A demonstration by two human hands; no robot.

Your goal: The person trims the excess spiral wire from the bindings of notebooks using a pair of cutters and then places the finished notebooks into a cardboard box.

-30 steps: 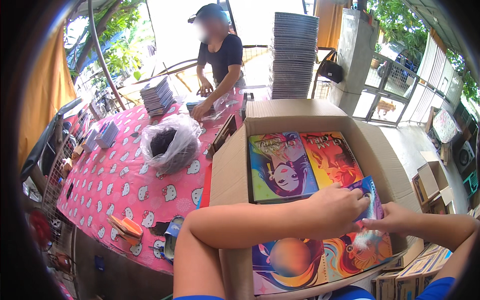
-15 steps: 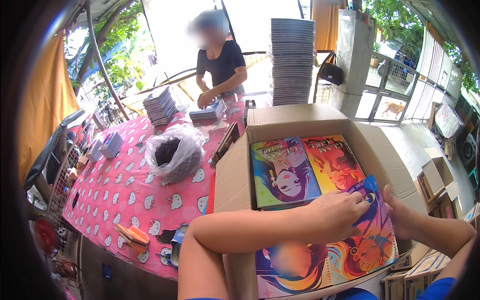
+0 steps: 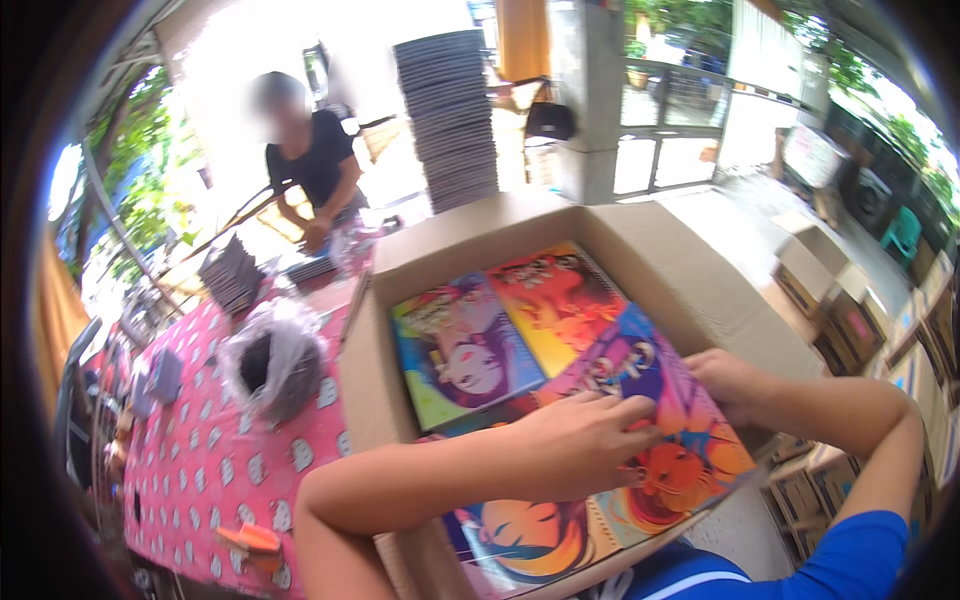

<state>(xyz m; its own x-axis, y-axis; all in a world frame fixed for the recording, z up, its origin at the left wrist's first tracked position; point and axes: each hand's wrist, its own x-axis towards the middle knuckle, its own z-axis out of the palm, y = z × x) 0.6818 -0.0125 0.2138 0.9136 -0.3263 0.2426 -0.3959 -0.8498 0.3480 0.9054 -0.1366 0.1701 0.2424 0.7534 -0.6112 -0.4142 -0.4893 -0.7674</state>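
A large cardboard box (image 3: 370, 350) stands open in front of me, packed with spiral notebooks. A notebook with a purple and orange illustrated cover (image 3: 690, 430) lies tilted over the others at the box's right side. My left hand (image 3: 600, 432) reaches across it, fingers apart and bent over the cover. At that notebook's right edge, my right hand (image 3: 725, 385) grips it; some of its fingers are hidden. Beside it lie a green and purple notebook (image 3: 465, 350), a red and yellow notebook (image 3: 555, 300) and, nearest me, another illustrated notebook (image 3: 525, 540), partly under my left forearm.
A pink patterned tablecloth (image 3: 200, 450) covers the table at left, with a plastic bag holding something dark (image 3: 270, 360) on it. Behind the box rises a tall notebook stack (image 3: 445, 120). A co-worker (image 3: 315, 165) handles items across the table. Cardboard cartons (image 3: 815, 500) stand at right.
The view has swung right, so the box and table appear farther left. My left hand's fingers have loosened from a tighter curl over the notebook. The right hand stays at its edge.
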